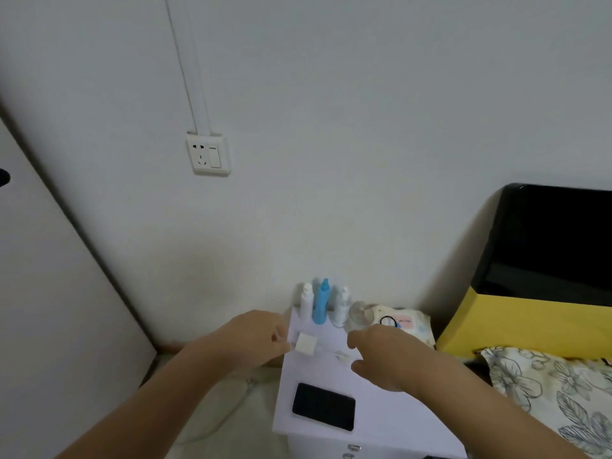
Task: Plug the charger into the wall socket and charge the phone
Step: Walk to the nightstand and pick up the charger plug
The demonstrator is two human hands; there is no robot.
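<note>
A white cube charger [305, 343] sits on the white bedside cabinet [374, 412], and the fingertips of my left hand [256, 337] pinch its left side. A thin white cable [341, 355] runs from it toward my right hand [384, 354], whose fingers curl around the cable's end. The black phone [324, 405] lies flat on the cabinet's front part, nearer to me than both hands. The white wall socket [208, 154] with a switch is high on the wall, up and left of the hands, with nothing plugged in.
Three small bottles, one of them blue [322, 304], stand at the cabinet's back edge beside a pack of wipes [405, 323]. A black and yellow headboard [543, 266] and a floral pillow [556, 389] lie to the right. A white door [43, 293] stands at the left.
</note>
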